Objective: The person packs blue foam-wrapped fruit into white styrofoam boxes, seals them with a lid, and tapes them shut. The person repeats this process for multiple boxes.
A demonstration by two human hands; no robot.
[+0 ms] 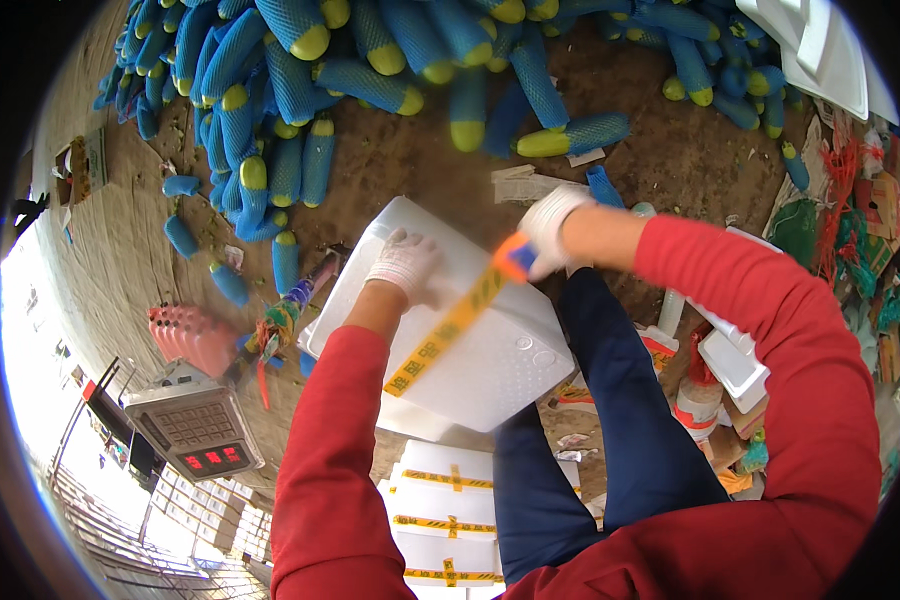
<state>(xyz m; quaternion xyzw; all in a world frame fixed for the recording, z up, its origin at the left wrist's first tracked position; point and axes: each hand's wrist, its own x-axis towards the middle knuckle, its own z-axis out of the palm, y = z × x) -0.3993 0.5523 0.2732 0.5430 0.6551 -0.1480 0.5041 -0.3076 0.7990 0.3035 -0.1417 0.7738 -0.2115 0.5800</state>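
Note:
A white foam box [487, 375] sits tilted in front of my legs. My left hand [406, 262], in a white knitted glove, rests on its upper face with the fingers spread. My gloved right hand [551, 229] grips an orange and blue tape dispenser [515, 257] beside the box's far right edge. From the dispenser a strip of yellow printed packing tape [446, 334] runs diagonally across the box to its near left side. The dispenser and the right hand are slightly blurred. How firmly the tape sticks to the foam cannot be told.
Yellow-green gourds in blue foam nets [390, 45] lie heaped on the dirt floor ahead. A weighing scale [195, 427] with a lit display stands at left, near pink plastic bottles [187, 334]. Taped white foam boxes [450, 502] are stacked below; foam lids [731, 360] and litter lie right.

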